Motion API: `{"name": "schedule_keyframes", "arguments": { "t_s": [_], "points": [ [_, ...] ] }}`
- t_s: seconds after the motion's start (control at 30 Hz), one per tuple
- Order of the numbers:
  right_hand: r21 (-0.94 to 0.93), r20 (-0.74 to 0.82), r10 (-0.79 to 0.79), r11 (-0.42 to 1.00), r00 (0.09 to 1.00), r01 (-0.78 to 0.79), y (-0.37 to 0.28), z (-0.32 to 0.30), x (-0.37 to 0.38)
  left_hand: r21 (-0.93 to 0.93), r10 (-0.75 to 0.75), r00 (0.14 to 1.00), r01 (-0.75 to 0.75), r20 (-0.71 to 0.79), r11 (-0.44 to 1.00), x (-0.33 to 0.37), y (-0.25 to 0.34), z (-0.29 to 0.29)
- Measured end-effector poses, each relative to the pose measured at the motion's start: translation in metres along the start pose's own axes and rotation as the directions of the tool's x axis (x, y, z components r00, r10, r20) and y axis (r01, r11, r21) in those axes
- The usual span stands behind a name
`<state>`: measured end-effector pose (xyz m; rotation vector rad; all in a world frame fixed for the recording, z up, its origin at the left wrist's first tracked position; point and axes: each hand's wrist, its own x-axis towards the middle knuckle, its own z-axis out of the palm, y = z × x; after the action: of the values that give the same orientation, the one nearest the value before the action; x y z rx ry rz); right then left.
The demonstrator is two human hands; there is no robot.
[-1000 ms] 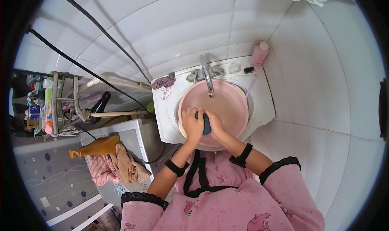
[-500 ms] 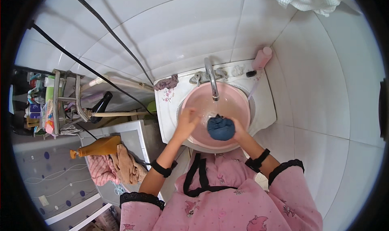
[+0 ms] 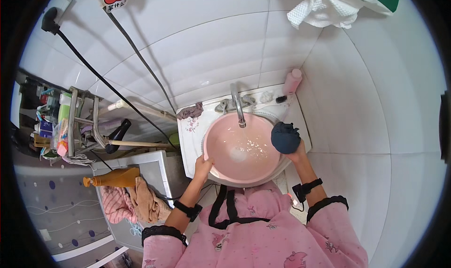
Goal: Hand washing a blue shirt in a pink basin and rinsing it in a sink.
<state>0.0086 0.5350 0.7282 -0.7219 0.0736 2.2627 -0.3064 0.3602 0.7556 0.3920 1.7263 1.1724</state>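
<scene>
A round pink basin (image 3: pixel 217 139) sits in the white sink (image 3: pixel 189 148), with rippled water in it. My left hand (image 3: pixel 204 168) is closed on the basin's near left rim, thumb toward the inside. Over the basin's right edge, my right hand (image 3: pixel 297 154) grips a bunched dark blue cloth (image 3: pixel 284 139) from below; its gathered folds face up and right. Most of the fingers on that hand are hidden behind the cloth. A chrome faucet (image 3: pixel 238 110) reaches over the basin from the back.
Along the sink's back edge lie a crumpled mauve cloth (image 3: pixel 190 111), a small black brush (image 3: pixel 281 99) and a pink bottle (image 3: pixel 292 82). To the left, an orange pump bottle (image 3: pixel 115 177) and towels (image 3: pixel 146 202) rest on a grey-white surface. Tiled wall (image 3: pixel 347 113) closes the right side.
My right hand has carried the dark blue cloth from above the water to the basin's right edge. My left hand has gone from over the basin to its near left rim.
</scene>
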Motion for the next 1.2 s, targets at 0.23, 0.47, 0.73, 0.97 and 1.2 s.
{"name": "schedule_keyframes", "arguments": {
  "t_s": [0.23,0.47,0.73,0.97,1.2],
  "points": [
    [-0.036,0.028,0.091,0.995,0.995,-0.090,0.008,-0.016,-0.004,0.391,0.071,0.994,-0.032,-0.086,0.920,-0.028,0.069,-0.005],
    [0.066,0.049,0.146,0.987,0.988,-0.149,0.021,-0.020,0.009,0.607,0.223,0.963,-0.088,-0.150,0.789,-0.036,0.098,-0.009],
    [0.052,0.058,0.292,0.954,0.955,-0.295,0.015,-0.012,0.013,0.753,0.442,0.884,-0.186,-0.153,0.632,-0.054,0.122,0.013],
    [-0.091,-0.099,0.258,0.959,0.961,-0.267,0.013,-0.015,0.012,0.870,0.466,0.862,-0.062,-0.201,0.489,-0.076,0.158,0.039],
    [-0.087,-0.044,0.278,0.956,0.960,-0.281,0.016,-0.017,0.010,0.913,0.573,0.780,-0.005,-0.251,0.407,-0.084,0.162,0.046]
  ]
}}
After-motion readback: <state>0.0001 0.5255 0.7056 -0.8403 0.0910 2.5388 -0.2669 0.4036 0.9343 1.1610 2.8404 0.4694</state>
